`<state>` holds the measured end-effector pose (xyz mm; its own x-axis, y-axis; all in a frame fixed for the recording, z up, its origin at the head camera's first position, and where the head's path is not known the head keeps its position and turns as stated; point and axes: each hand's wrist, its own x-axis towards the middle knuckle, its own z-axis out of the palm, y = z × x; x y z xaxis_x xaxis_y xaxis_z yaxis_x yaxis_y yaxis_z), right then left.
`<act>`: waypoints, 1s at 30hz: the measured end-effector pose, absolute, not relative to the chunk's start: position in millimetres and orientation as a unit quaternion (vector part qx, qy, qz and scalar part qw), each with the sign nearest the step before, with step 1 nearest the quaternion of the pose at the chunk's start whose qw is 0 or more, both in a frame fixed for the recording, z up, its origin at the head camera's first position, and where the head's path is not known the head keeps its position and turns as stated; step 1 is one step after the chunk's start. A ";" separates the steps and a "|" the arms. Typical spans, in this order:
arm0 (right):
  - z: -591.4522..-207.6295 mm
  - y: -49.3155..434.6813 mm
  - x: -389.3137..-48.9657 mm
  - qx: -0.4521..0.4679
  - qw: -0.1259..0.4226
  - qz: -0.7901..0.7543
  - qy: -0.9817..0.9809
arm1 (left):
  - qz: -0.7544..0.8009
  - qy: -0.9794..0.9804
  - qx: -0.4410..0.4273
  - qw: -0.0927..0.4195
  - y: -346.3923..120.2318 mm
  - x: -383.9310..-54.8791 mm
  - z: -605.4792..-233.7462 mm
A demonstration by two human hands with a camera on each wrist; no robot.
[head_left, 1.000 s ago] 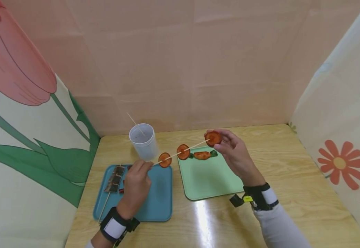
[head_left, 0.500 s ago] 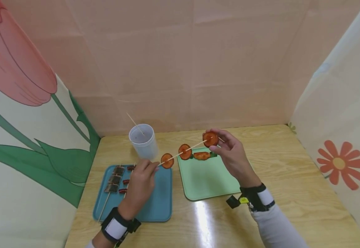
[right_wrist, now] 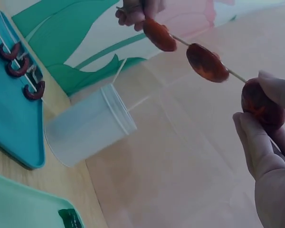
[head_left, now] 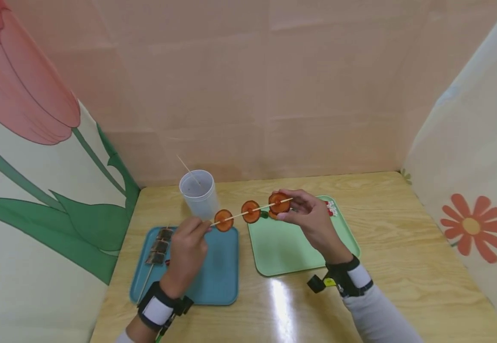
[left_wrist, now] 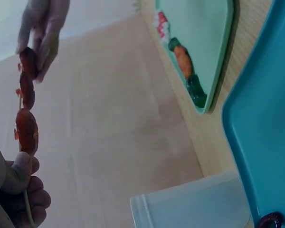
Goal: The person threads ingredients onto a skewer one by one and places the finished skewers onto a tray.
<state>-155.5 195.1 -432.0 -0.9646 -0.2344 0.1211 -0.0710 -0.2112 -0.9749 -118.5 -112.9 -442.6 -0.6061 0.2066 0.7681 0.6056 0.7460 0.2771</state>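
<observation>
My left hand (head_left: 190, 247) pinches the lower end of a thin wooden skewer (head_left: 237, 216), held slanting above the two trays. Three round orange-red slices, dark at the rim, are threaded along it: one slice (head_left: 223, 224) near my left fingers, a middle slice (head_left: 250, 216), and an end slice (head_left: 277, 207). Thumb and fingers of my right hand (head_left: 314, 226) grip that end slice, and the skewer's tip pokes out beyond it. In the right wrist view the slices (right_wrist: 206, 62) look thick and rounded, with gaps of bare stick between them.
A blue tray (head_left: 218, 276) on the left bears a skewer of dark square pieces (head_left: 158, 247) and one of dark red curled pieces (right_wrist: 16, 67). On the right, a green tray (head_left: 287, 252) has an orange-and-green piece (left_wrist: 183, 61) and a red-white piece (head_left: 331, 208). Behind stands a plastic cup (head_left: 199, 193) with a stick.
My right hand has moved left and slightly down with the end slice, sliding it along the skewer, so the tip now shows past it. The left hand stays nearly in place.
</observation>
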 end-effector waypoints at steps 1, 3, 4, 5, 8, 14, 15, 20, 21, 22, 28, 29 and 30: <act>-431.8 193.8 -155.5 -0.119 0.053 -0.765 0.631 | -0.264 -0.856 -0.240 0.374 -112.6 -119.0 -442.3; -431.1 191.5 -155.5 -0.111 0.052 -0.756 0.643 | -0.258 -0.857 -0.243 0.374 -111.9 -119.8 -441.6; -430.7 190.6 -155.5 -0.107 0.053 -0.752 0.648 | -0.257 -0.857 -0.243 0.374 -111.8 -119.9 -441.0; -430.1 190.1 -155.5 -0.104 0.054 -0.748 0.653 | -0.256 -0.859 -0.242 0.372 -111.9 -119.9 -440.3; -429.4 190.1 -155.3 -0.107 0.059 -0.745 0.656 | -0.251 -0.864 -0.237 0.368 -113.0 -119.0 -438.7; -434.2 195.2 -155.5 -0.139 0.069 -0.739 0.655 | -0.220 -0.877 -0.246 0.349 -114.5 -117.9 -443.6; -435.4 196.0 -155.4 -0.142 0.069 -0.737 0.657 | -0.216 -0.882 -0.247 0.339 -114.4 -117.4 -444.6; -443.8 196.2 -155.0 -0.142 0.075 -0.719 0.677 | -0.202 -0.911 -0.235 0.273 -114.4 -111.4 -448.9; -446.3 195.3 -154.3 -0.141 0.078 -0.714 0.682 | -0.204 -0.913 -0.233 0.265 -115.2 -109.6 -450.7; -448.9 194.4 -153.7 -0.140 0.084 -0.710 0.685 | -0.204 -0.915 -0.230 0.261 -116.0 -107.8 -452.7; -467.2 183.1 -150.9 -0.146 0.146 -0.671 0.712 | -0.212 -0.922 -0.194 0.260 -125.8 -94.1 -470.3; -470.0 181.0 -151.1 -0.147 0.161 -0.655 0.723 | -0.211 -0.925 -0.183 0.258 -127.6 -91.6 -473.9; -473.1 179.0 -151.6 -0.147 0.173 -0.633 0.740 | -0.211 -0.928 -0.170 0.256 -129.1 -88.9 -477.8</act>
